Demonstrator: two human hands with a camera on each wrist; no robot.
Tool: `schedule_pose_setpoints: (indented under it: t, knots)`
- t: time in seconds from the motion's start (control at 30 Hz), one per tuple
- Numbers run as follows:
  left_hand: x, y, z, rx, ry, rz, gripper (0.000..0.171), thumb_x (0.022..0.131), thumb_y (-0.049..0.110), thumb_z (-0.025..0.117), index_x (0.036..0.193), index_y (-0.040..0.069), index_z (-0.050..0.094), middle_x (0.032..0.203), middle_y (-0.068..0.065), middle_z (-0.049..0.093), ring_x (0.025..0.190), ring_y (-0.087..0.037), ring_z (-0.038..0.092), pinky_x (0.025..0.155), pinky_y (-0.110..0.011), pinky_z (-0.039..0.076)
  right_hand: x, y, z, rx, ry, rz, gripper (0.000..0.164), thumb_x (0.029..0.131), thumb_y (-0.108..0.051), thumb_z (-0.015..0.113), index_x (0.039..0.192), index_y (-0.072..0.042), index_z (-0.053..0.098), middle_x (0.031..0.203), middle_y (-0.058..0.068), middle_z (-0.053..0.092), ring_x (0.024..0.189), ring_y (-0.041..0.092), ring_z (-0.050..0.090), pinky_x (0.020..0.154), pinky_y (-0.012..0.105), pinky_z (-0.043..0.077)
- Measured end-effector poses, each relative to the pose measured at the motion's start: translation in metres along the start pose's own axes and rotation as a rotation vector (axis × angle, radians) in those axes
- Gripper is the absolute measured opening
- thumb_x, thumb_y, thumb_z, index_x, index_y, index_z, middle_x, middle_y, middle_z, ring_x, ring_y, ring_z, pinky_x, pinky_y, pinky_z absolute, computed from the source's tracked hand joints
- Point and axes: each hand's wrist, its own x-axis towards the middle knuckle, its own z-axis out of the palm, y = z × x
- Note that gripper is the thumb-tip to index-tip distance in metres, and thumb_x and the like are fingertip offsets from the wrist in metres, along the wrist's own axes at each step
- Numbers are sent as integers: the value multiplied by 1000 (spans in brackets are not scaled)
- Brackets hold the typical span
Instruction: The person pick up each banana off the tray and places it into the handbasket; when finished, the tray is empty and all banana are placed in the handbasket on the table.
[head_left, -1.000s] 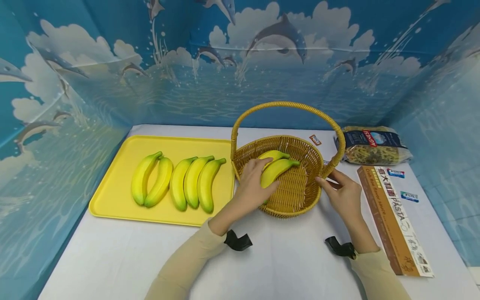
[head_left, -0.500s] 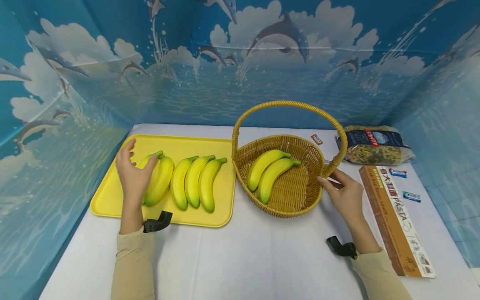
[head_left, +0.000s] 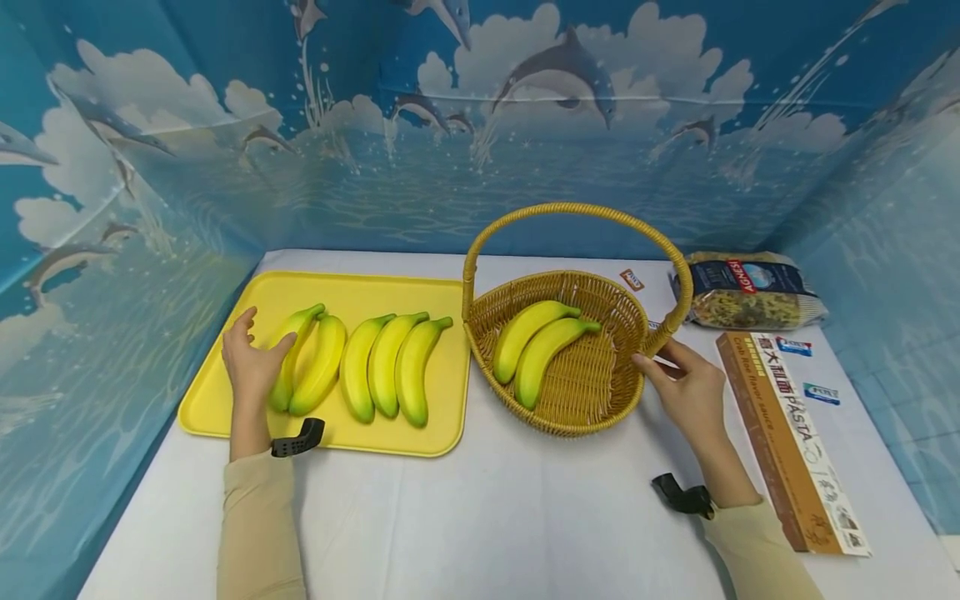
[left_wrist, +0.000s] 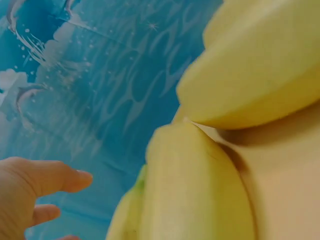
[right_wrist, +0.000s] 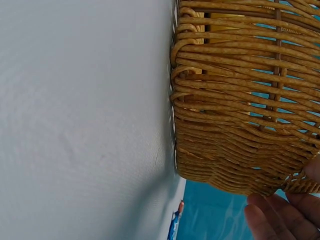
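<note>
My left hand (head_left: 253, 367) hovers over the left part of the yellow tray (head_left: 217, 408), thumb and fingers spread and holding nothing. Its thumb is right by the leftmost banana (head_left: 288, 350); in the left wrist view the fingers stand beside a big close banana (left_wrist: 190, 185). Several bananas lie side by side on the tray. The wicker basket (head_left: 585, 417), with its tall hoop handle, holds two bananas (head_left: 532, 333) in its left half. My right hand (head_left: 688, 387) pinches the basket's right rim at the foot of the handle, its fingers (right_wrist: 272, 215) under the weave in the right wrist view.
Behind the basket to the right lies a bag of pasta (head_left: 750, 292). A long brown-and-white pasta box (head_left: 791, 442) lies right of my right hand. Small wrapped packets (head_left: 821, 393) are scattered nearby. A dolphin-print curtain (head_left: 375, 192) encloses the table's back and sides.
My left hand has let go of a banana in the basket and swung left to the tray, then dropped slightly toward me. The right hand keeps its grip on the rim.
</note>
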Motion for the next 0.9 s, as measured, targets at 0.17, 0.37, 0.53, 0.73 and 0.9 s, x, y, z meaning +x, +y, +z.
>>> schedule_pose_setpoints:
  t: [0.17,0.37,0.53,0.73,0.9]
  knots:
    - [6,-14,7,17,-80,-81,73,92,15,64,155,9,26,152,-25,30,137,-44,32,109,-55,35,0,1,0,2,6,-13,35,84,-7,76,116,4,69,108,24,71,91,-28,49,72,1,45]
    - [10,-23,9,46,-120,-175,66,94,10,57,153,7,30,153,-28,31,139,-45,31,111,-54,34,1,2,1,3,15,-36,36,83,-7,76,117,4,69,107,24,71,92,-28,49,72,1,45]
    - [12,-25,10,33,-95,-196,64,94,12,57,153,9,33,152,-25,33,139,-43,32,111,-53,35,1,2,1,-2,15,-29,37,84,-8,76,118,4,68,108,24,71,91,-28,49,72,0,45]
    - [6,-8,5,-14,-29,-153,61,94,15,60,151,12,38,150,-21,38,135,-40,35,105,-50,37,-1,2,1,-12,3,-12,38,85,-10,76,119,4,68,109,24,70,91,-29,48,72,1,45]
    - [-14,31,2,-67,33,-57,59,92,21,66,147,19,46,143,-11,47,117,-23,45,86,-31,42,-1,3,0,-13,3,-13,37,85,-11,76,118,3,68,110,24,70,90,-29,48,71,1,45]
